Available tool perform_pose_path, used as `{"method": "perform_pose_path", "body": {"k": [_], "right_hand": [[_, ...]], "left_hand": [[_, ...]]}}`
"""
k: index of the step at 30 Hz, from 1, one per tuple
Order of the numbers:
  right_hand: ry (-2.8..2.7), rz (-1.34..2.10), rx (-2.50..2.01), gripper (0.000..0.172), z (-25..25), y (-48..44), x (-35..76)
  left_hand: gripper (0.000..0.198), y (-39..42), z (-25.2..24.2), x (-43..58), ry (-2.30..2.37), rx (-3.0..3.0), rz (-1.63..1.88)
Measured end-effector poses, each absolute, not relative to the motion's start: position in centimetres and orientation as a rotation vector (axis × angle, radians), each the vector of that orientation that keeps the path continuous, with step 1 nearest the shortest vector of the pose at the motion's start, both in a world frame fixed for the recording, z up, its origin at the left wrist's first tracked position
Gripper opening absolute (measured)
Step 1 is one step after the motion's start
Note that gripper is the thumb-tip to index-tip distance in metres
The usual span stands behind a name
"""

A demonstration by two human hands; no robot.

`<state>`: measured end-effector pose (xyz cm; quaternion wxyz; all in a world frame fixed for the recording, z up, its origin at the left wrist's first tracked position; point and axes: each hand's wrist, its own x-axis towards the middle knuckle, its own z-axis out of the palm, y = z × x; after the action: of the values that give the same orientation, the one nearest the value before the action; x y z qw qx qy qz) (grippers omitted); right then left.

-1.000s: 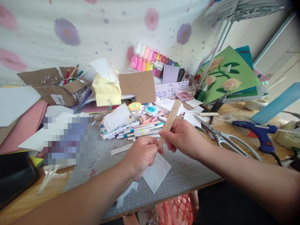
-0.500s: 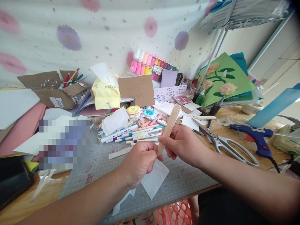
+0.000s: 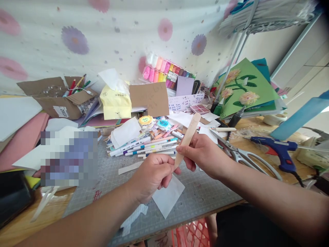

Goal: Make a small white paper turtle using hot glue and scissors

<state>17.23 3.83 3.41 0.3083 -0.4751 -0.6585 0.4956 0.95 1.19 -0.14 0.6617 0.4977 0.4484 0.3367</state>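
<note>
A flat wooden craft stick (image 3: pixel 189 135) with a rounded top end is held at a slant above the grey cutting mat (image 3: pixel 108 181). My right hand (image 3: pixel 202 152) pinches it around its middle, thumb on the near face. At the lower end my left hand (image 3: pixel 156 175) is closed, its thumb and fingertips gripping the stick there. The fingers partly hide that lower end. Beneath the hands a square of white paper (image 3: pixel 169 199) lies on the mat, and a torn paper strip (image 3: pixel 133 219) is below my left wrist.
Several markers (image 3: pixel 151 149) are heaped behind the hands. Large scissors (image 3: pixel 246 156) and a blue glue gun (image 3: pixel 277 147) lie to the right. A cardboard box (image 3: pixel 61 103) with pencils and a yellow tissue pack (image 3: pixel 115 103) stand at the back left.
The stick and my right hand have shifted slightly to the right. My left hand keeps its hold at the lower end, its fingers a little looser.
</note>
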Motion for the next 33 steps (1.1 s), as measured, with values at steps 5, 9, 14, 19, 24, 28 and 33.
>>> {"method": "perform_pose_path", "body": {"k": [5, 9, 14, 19, 24, 28, 33], "right_hand": [[-1.788, 1.352, -1.236, 0.025, 3.2, 3.7, 17.5], [-1.787, 1.462, -1.161, 0.028, 3.1, 3.8, 18.1], [-1.817, 1.441, -1.192, 0.027, 3.3, 3.5, 18.2], [-1.748, 1.651, -0.972, 0.026, 3.2, 2.8, 19.0], [-1.521, 1.814, -0.609, 0.025, 3.3, 2.0, 20.1], [-1.438, 1.834, -0.434, 0.027, 3.9, 0.8, 20.4], [-1.387, 1.805, -0.379, 0.024, 4.0, -0.8, 20.2]], "left_hand": [[0.017, 1.3, 0.0, 0.6, 1.092, 1.382, 0.654], [0.018, 1.2, 0.3, 0.5, 1.061, 1.478, 0.524], [0.019, 0.7, 0.8, 0.8, 1.182, 1.694, 0.536], [0.017, -0.3, 1.6, 0.8, 1.099, 1.555, 0.519], [0.019, -1.5, 2.4, 0.9, 0.782, 1.342, 0.606], [0.020, -2.9, 2.7, 1.8, 0.666, 1.323, 0.741], [0.018, -5.4, 1.7, 3.0, 0.712, 1.259, 0.939]]}}
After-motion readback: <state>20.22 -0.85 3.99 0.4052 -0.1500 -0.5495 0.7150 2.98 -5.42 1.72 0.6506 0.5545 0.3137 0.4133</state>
